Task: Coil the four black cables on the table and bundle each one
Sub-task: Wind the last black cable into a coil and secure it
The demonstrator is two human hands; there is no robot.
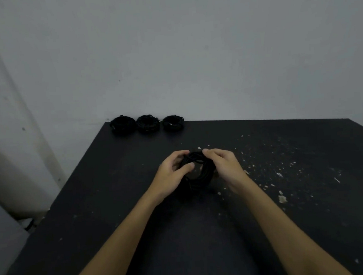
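A black cable coil (197, 175) is held up just above the middle of the black table (138, 204). My left hand (171, 174) grips the coil's left side with thumb and fingers curled round the strands. My right hand (223, 165) holds its right side, fingertips pinching strands at the top. Three coiled black cables stand in a row at the table's far left edge by the wall: the left coil (122, 124), the middle coil (148, 123) and the right coil (173, 121). The lower part of the held coil blends into the dark tabletop.
A grey wall (191, 50) rises right behind the table. White flecks and chips (282, 198) are scattered over the table's right half. The table's left edge drops to a pale wall and floor gap (29, 223).
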